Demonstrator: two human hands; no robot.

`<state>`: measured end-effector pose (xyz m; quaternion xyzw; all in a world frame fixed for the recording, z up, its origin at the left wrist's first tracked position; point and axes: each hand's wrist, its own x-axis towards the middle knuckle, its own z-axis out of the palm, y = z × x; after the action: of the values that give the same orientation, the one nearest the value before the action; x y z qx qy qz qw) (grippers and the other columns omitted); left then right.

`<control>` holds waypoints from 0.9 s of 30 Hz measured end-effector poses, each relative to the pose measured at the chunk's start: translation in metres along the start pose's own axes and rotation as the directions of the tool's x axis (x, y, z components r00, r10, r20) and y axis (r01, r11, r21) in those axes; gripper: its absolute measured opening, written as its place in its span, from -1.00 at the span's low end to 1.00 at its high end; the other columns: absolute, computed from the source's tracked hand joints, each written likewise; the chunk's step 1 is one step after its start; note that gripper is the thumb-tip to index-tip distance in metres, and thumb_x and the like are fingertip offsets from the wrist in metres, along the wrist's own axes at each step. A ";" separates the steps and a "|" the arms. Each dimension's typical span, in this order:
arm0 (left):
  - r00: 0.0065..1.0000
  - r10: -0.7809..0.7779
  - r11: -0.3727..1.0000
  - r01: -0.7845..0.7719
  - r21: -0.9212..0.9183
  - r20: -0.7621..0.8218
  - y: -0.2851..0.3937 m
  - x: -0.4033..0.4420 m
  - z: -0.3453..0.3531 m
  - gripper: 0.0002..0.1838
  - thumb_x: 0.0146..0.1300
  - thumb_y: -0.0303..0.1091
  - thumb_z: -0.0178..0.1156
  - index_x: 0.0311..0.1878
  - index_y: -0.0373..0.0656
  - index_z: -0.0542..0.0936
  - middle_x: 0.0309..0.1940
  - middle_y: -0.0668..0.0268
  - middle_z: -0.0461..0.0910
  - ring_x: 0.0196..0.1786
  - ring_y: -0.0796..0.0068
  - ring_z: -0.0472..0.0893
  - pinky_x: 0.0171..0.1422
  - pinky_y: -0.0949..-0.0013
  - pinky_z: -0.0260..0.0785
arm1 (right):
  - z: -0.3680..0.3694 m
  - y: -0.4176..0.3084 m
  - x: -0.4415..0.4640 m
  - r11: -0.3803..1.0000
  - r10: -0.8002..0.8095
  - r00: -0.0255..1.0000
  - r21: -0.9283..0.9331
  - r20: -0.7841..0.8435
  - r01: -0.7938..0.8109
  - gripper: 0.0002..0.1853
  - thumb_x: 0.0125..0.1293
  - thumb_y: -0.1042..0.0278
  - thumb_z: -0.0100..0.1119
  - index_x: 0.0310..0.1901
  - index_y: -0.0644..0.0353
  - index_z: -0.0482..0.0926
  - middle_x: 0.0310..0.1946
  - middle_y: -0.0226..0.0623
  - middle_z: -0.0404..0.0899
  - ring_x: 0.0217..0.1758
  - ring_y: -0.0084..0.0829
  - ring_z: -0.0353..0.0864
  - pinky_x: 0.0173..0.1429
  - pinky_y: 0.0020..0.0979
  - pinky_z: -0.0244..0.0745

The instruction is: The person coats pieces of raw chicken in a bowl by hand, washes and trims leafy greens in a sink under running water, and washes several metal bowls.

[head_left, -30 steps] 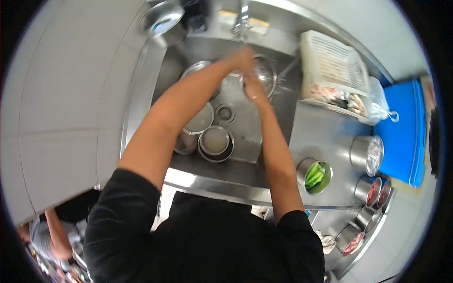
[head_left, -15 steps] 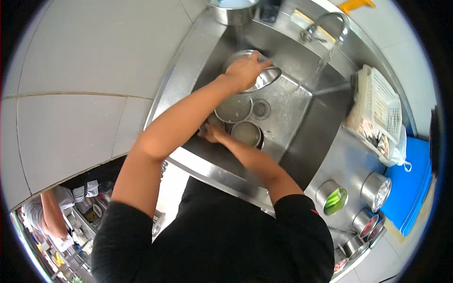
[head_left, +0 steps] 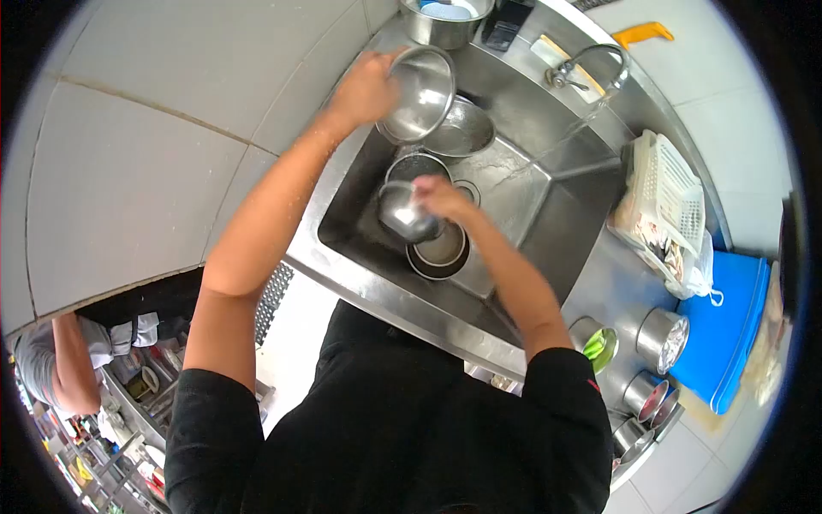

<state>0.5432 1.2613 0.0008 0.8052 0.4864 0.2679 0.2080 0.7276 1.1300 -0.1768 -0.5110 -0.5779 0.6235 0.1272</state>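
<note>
Tilted up at the sink's far left edge is a shiny metal bowl [head_left: 425, 92], its rim gripped by my left hand [head_left: 368, 90]. Lower down, over the pots, my right hand [head_left: 443, 199] has its fingers closed on a smaller metal bowl [head_left: 402, 214], blurred by motion. Beneath these, in the steel sink [head_left: 548, 223], another metal bowl [head_left: 467, 128] rests on the bottom. A round pot [head_left: 415, 164] and a pot with cloudy liquid [head_left: 441, 248] stand nearer to me, partly hidden by the right hand's bowl.
Water runs from the faucet [head_left: 599, 56] at the back. A large pot [head_left: 441, 30] stands at the far corner. On the right are a white plastic basket [head_left: 681, 184], a blue box [head_left: 728, 317] and several metal containers [head_left: 664, 338]. Another person's arm [head_left: 75, 368] shows lower left.
My left hand has lifted a bowl up and left to the sink's edge. The right hand has risen from beside the pots with a small bowl. The view has shifted slightly.
</note>
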 end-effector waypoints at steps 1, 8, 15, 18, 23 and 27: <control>1.000 -0.018 1.000 0.018 -0.003 -0.009 0.003 0.000 0.000 -0.39 0.11 -0.42 0.00 0.32 -0.02 0.36 0.02 -0.07 0.49 0.05 -0.01 0.54 0.19 0.13 0.36 | -0.032 -0.023 -0.019 0.988 -0.099 0.992 -0.126 -0.076 0.089 -0.95 0.26 0.46 0.05 -0.31 0.17 0.52 -0.45 -0.46 0.55 -0.36 -0.53 0.51 -0.26 -0.39 0.47; 0.981 -0.186 0.971 0.192 -0.142 0.055 0.035 -0.001 0.008 -0.39 0.12 -0.38 0.00 0.33 -0.06 0.34 -0.10 -0.06 0.60 -0.02 0.04 0.60 0.20 0.16 0.36 | -0.224 -0.047 -0.042 0.998 -0.046 0.962 -0.051 -0.268 0.034 -0.89 0.25 0.30 0.24 -0.34 0.12 0.58 -0.45 -0.55 0.50 -0.42 -0.57 0.40 -0.33 -0.43 0.38; 0.917 -0.316 0.889 0.376 -0.262 0.245 0.077 -0.006 0.034 -0.28 0.14 -0.38 0.07 0.42 -0.11 0.15 -0.13 -0.10 0.61 -0.51 0.14 0.66 -0.55 0.25 0.55 | -0.262 -0.052 -0.079 0.963 0.150 0.863 0.269 -0.482 -0.017 -0.82 0.24 0.26 0.26 -0.41 0.16 0.54 -0.51 -0.45 0.48 -0.50 -0.53 0.37 -0.50 -0.37 0.35; 0.919 -0.326 0.915 0.365 -0.171 0.220 0.088 -0.003 0.047 -0.31 0.14 -0.40 0.04 0.40 -0.12 0.18 -0.20 -0.11 0.62 -0.48 0.10 0.66 -0.46 0.21 0.58 | -0.297 0.001 -0.067 0.983 0.098 0.808 0.185 -0.581 0.014 -0.86 0.30 0.39 0.15 -0.22 0.28 0.51 -0.45 -0.36 0.48 -0.47 -0.49 0.46 -0.41 -0.40 0.48; 0.961 -0.235 0.967 0.215 0.140 0.146 0.059 0.016 0.087 -0.32 0.12 -0.39 0.03 0.39 -0.07 0.21 -0.19 -0.12 0.61 -0.30 0.04 0.68 -0.33 0.16 0.60 | -0.250 -0.022 -0.108 0.930 0.198 0.704 0.357 -0.682 0.084 -0.82 0.30 0.34 0.07 -0.21 0.28 0.55 -0.41 -0.28 0.55 -0.46 -0.43 0.47 -0.36 -0.34 0.48; 0.980 -0.138 0.990 0.135 0.032 0.142 0.061 0.027 0.114 -0.37 0.16 -0.32 -0.01 0.36 -0.14 0.23 -0.16 -0.14 0.59 -0.20 0.04 0.67 -0.21 0.11 0.55 | -0.207 0.014 -0.069 0.775 -0.234 0.523 0.168 -0.819 0.610 -0.79 0.31 0.34 0.08 -0.08 0.20 0.53 -0.31 -0.29 0.63 -0.28 -0.36 0.62 -0.14 -0.34 0.56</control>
<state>0.6665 1.2501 -0.0446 0.7895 0.5271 0.1888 0.2514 0.9265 1.1965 -0.1151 -0.5194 -0.4222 0.4094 0.6200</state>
